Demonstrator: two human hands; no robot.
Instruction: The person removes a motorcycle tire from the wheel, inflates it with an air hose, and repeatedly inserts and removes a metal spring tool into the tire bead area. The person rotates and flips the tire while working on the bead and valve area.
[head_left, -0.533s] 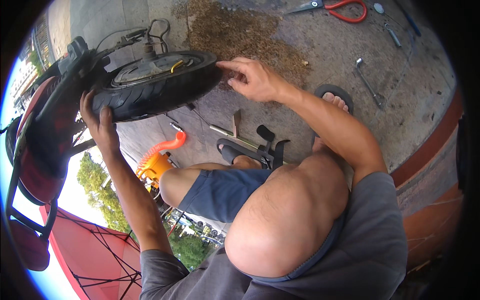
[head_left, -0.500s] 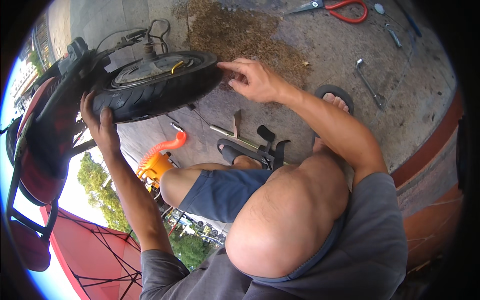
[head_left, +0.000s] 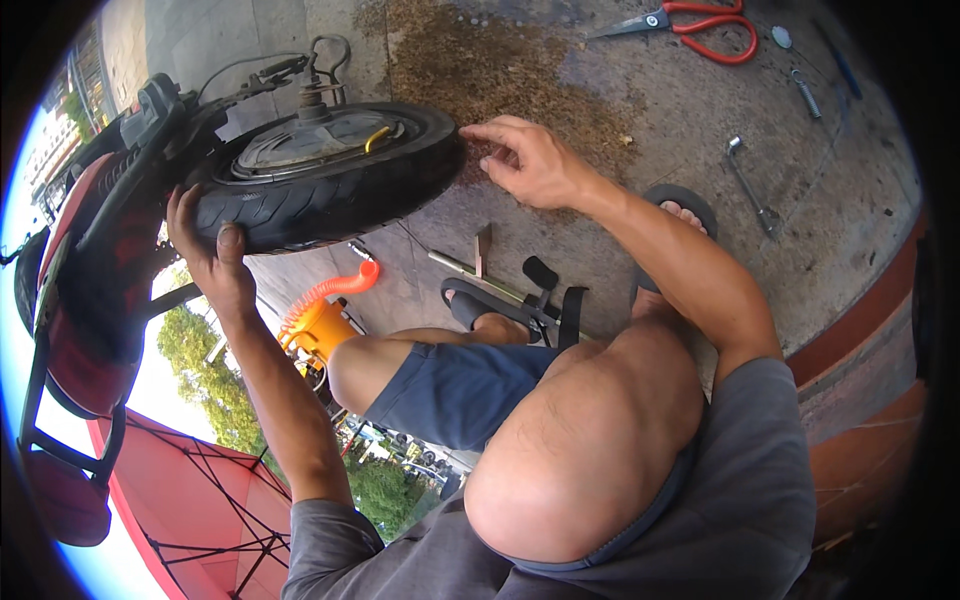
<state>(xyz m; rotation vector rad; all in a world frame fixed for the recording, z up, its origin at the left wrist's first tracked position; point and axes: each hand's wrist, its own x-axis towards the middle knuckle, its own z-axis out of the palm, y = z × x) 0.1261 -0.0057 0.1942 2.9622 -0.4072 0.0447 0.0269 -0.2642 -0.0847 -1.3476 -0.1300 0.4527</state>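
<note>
The black tyre (head_left: pixel 330 215) stands tilted at the left, around its metal hub (head_left: pixel 290 150), with a short bent yellow piece (head_left: pixel 376 139) on the hub's face and the red and black scooter (head_left: pixel 90 290) just beside it. The left hand (head_left: pixel 213 265) holds the tyre by its near-left side, its grip closed round the tread, thumb in front and fingers partly hidden. The right hand (head_left: pixel 532 165) has a loose, fairly wide grip with nothing in it; its forefinger reaches to the tyre's right edge, though I cannot tell whether it touches. Compared with half a second ago, both hands keep the same places on the tyre, while the whole view has shifted so that most things sit a little further right. Beyond, on the stained ground (head_left: pixel 640 170), lie red-handled scissors (head_left: pixel 657 19), a spring (head_left: pixel 805 95) and a wrench (head_left: pixel 751 184); nearer the knees are an orange coiled hose (head_left: pixel 340 286) and a yellow-orange container (head_left: pixel 322 332)
</note>
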